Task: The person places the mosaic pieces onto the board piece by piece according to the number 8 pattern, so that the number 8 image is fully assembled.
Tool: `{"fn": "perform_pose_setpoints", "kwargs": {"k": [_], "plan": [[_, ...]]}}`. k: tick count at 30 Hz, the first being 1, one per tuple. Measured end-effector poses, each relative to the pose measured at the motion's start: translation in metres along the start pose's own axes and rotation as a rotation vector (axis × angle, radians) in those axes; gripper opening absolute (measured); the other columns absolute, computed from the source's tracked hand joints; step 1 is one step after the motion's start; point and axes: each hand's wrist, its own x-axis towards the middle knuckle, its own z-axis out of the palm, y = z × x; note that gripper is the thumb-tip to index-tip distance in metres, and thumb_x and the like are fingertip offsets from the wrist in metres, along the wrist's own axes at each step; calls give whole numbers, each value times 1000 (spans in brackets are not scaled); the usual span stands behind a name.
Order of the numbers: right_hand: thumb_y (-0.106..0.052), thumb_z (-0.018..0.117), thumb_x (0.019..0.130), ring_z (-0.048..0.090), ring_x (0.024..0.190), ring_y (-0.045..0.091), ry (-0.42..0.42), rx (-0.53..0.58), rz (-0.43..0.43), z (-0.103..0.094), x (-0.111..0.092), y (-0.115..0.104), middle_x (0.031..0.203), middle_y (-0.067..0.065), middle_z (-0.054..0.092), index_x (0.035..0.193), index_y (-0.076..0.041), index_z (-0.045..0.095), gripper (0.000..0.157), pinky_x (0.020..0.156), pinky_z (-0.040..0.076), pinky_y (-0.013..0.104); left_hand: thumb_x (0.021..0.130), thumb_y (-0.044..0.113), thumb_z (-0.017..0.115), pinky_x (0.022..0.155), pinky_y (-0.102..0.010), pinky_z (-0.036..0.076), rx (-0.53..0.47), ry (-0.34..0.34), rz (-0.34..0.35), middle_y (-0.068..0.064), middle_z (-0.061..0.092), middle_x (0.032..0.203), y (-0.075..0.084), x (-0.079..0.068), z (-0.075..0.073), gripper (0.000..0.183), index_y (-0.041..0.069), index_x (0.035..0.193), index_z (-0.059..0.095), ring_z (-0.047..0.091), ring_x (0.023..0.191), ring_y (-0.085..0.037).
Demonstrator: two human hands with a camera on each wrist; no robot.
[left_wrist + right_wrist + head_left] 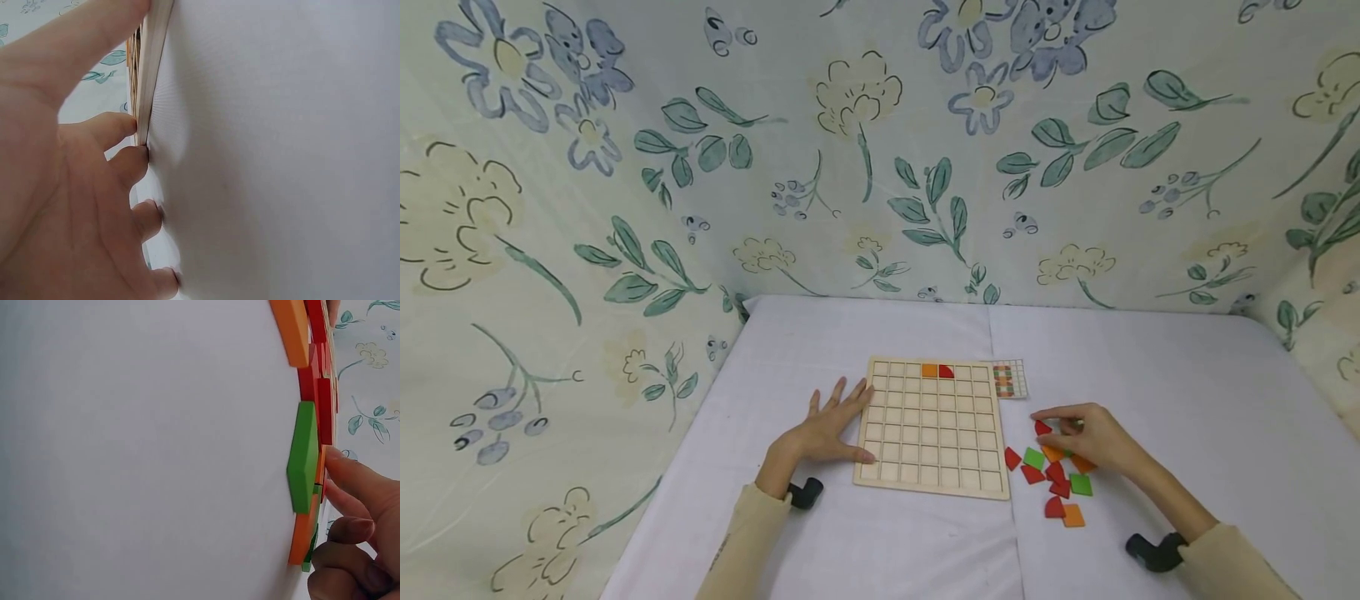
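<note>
A wooden grid board (925, 432) lies on the white cloth, with an orange square tile (930, 371) and a red quarter-circle tile (947, 372) in its far row. My left hand (829, 429) spreads its fingers along the board's left edge, thumb at the near-left corner; in the left wrist view its fingertips (148, 219) touch the cloth. To the right of the board, my right hand (1093, 435) pinches another red quarter-circle tile (1042, 427) between thumb and index finger. Under and around it lie loose tiles, including a green square tile (303, 456).
A small printed pattern card (1017, 379) sticks out from the board's far right corner. Several red, green and orange tiles, such as an orange square (1073, 516), lie scattered right of the board. Floral fabric (880, 167) hangs behind the table.
</note>
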Motion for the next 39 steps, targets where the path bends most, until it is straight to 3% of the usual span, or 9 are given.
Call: {"fn": "perform_pose_setpoints", "kwargs": {"k": [9,20,30,39], "plan": [[-26,86,84,46,64,14,55,-4,60,-2,-3,0,65,-1,44,119,-7,77,40,47,36,22,82,57,81,124,-72,-13,-1,0,-7,-3,0,176,1,0,0,116,20,168,13,-13,162,-38],[-27,88,81,44,61,15,111,-56,51,-1,-2,2,64,-1,43,117,-4,78,44,46,33,21,81,56,82,123,-72,-13,-9,10,-4,-5,2,177,1,-1,1,116,18,168,14,-12,162,-40],[-21,86,84,47,65,14,80,-29,43,-3,-3,7,68,0,46,120,-5,77,41,48,37,20,82,57,81,123,-72,-13,0,7,-3,-5,1,177,0,0,1,116,19,168,13,-13,162,-39],[-23,85,86,48,65,11,-9,-9,40,-10,-2,9,70,0,48,122,-7,77,40,51,40,19,83,56,81,123,-72,-13,1,3,1,-5,1,176,1,0,0,115,18,168,13,-13,162,-40]]}}
